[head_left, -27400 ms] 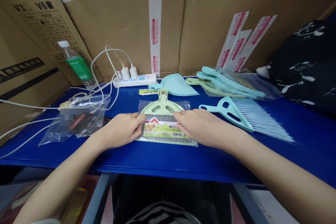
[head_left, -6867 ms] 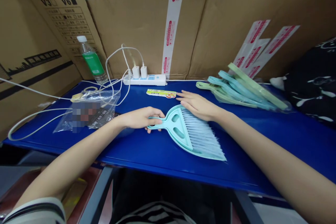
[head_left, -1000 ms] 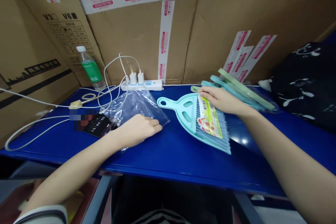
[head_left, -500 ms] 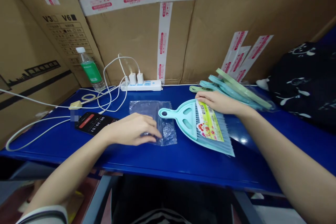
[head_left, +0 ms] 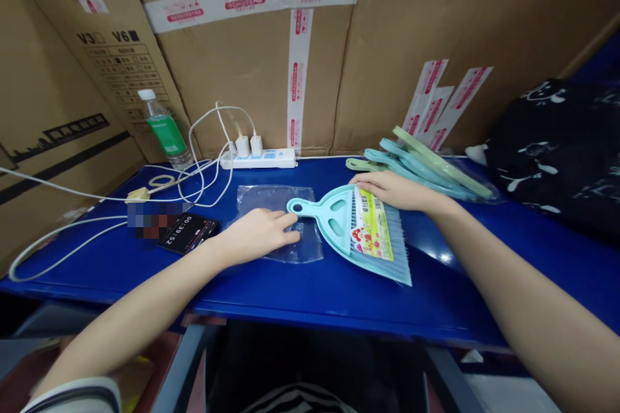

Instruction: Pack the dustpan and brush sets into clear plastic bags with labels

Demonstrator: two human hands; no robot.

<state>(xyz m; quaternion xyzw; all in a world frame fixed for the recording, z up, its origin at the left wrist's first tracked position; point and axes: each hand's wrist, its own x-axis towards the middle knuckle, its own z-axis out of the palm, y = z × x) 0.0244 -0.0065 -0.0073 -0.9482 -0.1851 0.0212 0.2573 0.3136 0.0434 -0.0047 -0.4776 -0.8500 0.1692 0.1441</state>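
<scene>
A light blue dustpan and brush set [head_left: 339, 226] lies on the blue table, its handle pointing left and its grey-blue bristles to the right. A yellow printed label [head_left: 372, 226] wraps the bristles. My right hand [head_left: 387, 188] grips the far edge of the set beside the label. My left hand [head_left: 261, 235] rests over a clear plastic bag [head_left: 307, 248], fingers apart, with the fingertips close beside the handle's end. Whether they touch the handle I cannot tell. The bag lies flat, partly under the handle.
Several bagged green and blue dustpan sets [head_left: 426, 171] lie at the back right, near a black patterned cloth item [head_left: 557, 148]. Toward the left are a phone [head_left: 188, 232], white cables, a power strip [head_left: 261, 159] and a water bottle [head_left: 167, 132]. Cardboard [head_left: 232, 71] walls the back.
The dustpan and brush set has shifted slightly left with my right hand. My left hand has moved up from the bag's lower part toward the handle's end.
</scene>
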